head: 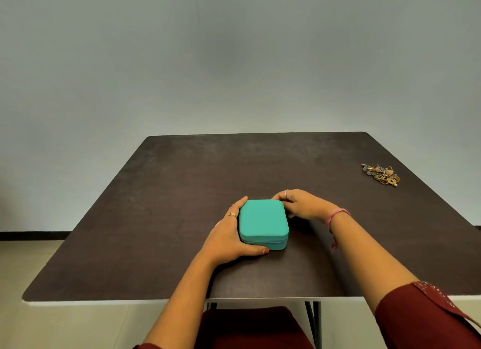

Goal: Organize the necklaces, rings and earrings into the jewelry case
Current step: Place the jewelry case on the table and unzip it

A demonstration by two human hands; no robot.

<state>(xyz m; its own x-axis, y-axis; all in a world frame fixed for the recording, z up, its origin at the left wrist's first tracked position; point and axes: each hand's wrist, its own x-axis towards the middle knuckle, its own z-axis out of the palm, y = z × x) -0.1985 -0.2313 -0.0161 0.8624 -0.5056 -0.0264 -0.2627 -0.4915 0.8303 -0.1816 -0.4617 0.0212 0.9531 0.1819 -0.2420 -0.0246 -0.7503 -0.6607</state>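
A teal jewelry case (pixel 263 220) lies zipped shut in the middle of the dark brown table (pixel 161 192). My left hand (pixel 230 234) cups the case's left side, thumb along its front edge. My right hand (pixel 299 204) grips the far right corner, its fingertips pinched at the zipper line; what they pinch is hidden. A tangled heap of jewelry (pixel 380 174), gold and dark pieces with rings and chains, lies far off at the table's right side, apart from both hands.
The table ends at a pale front rim near me and a grey wall stands behind it. Black table legs (pixel 313 320) and a maroon seat or lap (pixel 250 328) show under the front edge.
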